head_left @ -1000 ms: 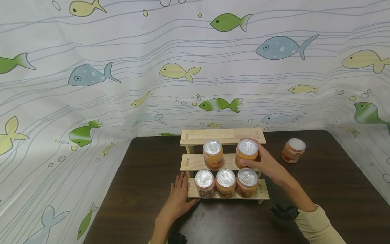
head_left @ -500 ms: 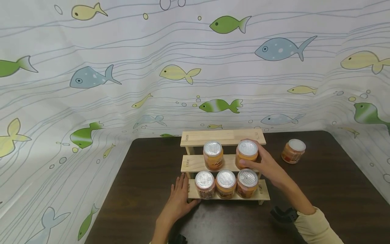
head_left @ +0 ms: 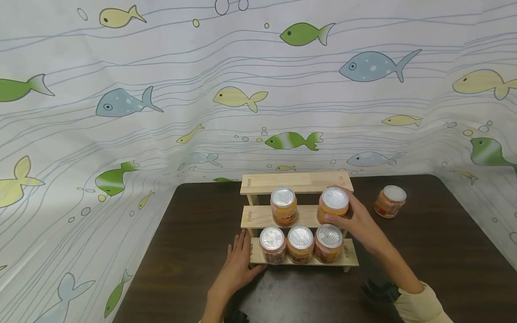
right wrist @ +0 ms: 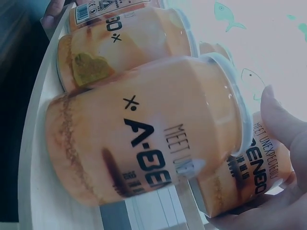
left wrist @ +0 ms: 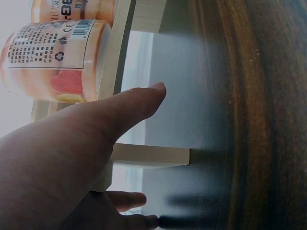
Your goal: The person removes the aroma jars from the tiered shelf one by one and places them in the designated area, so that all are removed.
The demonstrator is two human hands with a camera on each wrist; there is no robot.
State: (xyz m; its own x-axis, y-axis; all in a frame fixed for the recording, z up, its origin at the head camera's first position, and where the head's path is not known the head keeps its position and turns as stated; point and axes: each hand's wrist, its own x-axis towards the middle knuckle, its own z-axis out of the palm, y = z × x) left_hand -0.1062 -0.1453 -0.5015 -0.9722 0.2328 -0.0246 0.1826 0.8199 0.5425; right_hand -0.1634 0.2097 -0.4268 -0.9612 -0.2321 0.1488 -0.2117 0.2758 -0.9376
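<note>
A three-tier wooden rack (head_left: 296, 181) holds orange jars with silvery lids. My right hand (head_left: 361, 226) grips a jar (head_left: 333, 202) at the right of the middle tier, thumb in front and fingers behind; whether its base touches the board is unclear. Another jar (head_left: 284, 211) stands left of it. On the bottom tier a row of three includes a left jar (head_left: 272, 244), a middle jar (head_left: 300, 244) and a right jar (head_left: 329, 243). My left hand (head_left: 234, 267) rests against the rack's lower left end, its thumb (left wrist: 139, 103) stretched along the front edge.
A lone jar (head_left: 389, 202) stands on the dark wooden table (head_left: 194, 211) right of the rack. Behind hangs a white fish-print curtain (head_left: 181, 67). Black wrist-worn gear (head_left: 379, 291) sits by the right sleeve.
The jar in my right hand has shifted a little to the right along the middle tier, away from its left neighbour. My left hand has stayed in place.
</note>
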